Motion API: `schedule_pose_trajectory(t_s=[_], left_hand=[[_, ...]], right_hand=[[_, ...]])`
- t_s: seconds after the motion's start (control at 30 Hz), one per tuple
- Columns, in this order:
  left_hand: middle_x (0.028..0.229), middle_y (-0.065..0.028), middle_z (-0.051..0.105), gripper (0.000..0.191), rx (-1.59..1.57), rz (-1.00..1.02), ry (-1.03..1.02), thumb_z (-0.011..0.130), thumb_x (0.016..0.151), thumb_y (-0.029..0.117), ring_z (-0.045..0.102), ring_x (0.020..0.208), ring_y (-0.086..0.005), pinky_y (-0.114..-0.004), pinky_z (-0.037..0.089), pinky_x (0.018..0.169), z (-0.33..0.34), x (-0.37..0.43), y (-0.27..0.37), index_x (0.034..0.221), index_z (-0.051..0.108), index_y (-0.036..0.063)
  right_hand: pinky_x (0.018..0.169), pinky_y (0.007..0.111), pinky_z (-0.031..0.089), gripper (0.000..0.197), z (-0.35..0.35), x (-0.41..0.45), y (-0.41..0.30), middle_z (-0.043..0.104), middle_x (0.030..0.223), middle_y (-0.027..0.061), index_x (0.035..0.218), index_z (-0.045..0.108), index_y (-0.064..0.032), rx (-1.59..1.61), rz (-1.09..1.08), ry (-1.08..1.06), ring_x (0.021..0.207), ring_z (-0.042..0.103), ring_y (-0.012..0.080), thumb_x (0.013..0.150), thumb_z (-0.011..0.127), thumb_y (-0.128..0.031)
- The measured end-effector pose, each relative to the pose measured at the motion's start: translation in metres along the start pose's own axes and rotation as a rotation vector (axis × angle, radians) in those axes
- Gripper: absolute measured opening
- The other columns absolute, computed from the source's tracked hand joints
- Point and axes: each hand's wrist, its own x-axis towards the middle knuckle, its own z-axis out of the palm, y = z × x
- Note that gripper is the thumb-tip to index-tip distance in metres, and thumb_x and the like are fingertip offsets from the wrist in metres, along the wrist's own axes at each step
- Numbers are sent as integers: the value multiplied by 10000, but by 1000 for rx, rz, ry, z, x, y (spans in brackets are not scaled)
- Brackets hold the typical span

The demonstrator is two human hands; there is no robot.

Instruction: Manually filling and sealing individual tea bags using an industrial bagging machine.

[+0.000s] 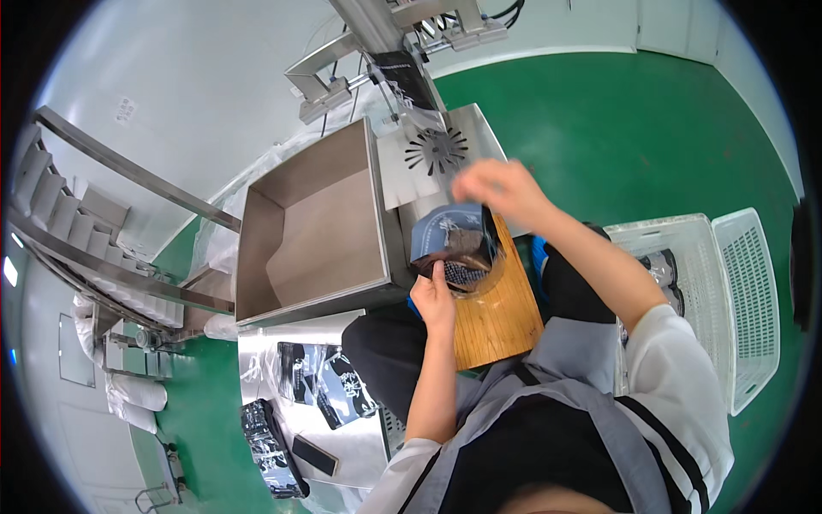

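Note:
My left hand grips the lower left edge of a printed blue-and-black plastic pouch, its thumb on top. The pouch has a clear area showing brown and dark contents, which I cannot make out. Beneath it lies a wooden board between my knees. Just above the pouch's right end is my right hand, blurred, with fingers curled; whether it holds anything is unclear. Beyond both hands, a dark printed pouch hangs at the steel spout of a machine, above a slotted metal plate.
A deep steel tray stands left of the board. On a steel table lie flat pouches, a pouch stack and a dark phone-like slab. At right, a white plastic crate holds filled pouches. A bucket conveyor rises at left.

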Motion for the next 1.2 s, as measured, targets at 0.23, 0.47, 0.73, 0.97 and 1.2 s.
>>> schedule_pose_trajectory(t_s=[0.23,0.47,0.73,0.97,1.2], left_hand=[[701,-57,607,228,-17,8,-101,527,916,174,506,670,-71,-238,428,623,0,8,2,888,612,-35],[791,10,600,211,-58,-32,-133,564,896,149,484,740,-59,-216,412,688,-14,17,2,885,629,-51],[769,-17,615,194,-102,-61,-139,568,891,148,488,734,-61,-220,414,682,-8,13,3,899,624,-38],[852,-59,622,174,-376,-188,-5,546,892,87,525,794,-93,-236,401,751,10,10,17,863,629,-63],[816,-72,621,174,-715,-398,-57,542,867,54,557,806,-124,-261,415,769,-9,-27,4,725,608,-24]], right_hand=[[729,301,396,189,24,-30,-54,576,557,33,650,597,-101,-860,-225,-717,640,561,185,671,661,-277],[849,338,411,91,-63,-20,-20,650,747,44,803,659,-78,-373,7,-308,745,598,210,714,664,-98],[855,307,434,264,-3,-87,17,635,991,95,1046,630,-16,253,532,-178,933,582,198,792,647,-84],[615,231,425,174,33,-89,46,609,715,3,715,607,-26,870,751,610,624,524,76,870,558,-86],[536,208,411,242,33,-76,71,589,652,-14,700,587,-41,731,925,642,553,514,53,879,575,-203]])
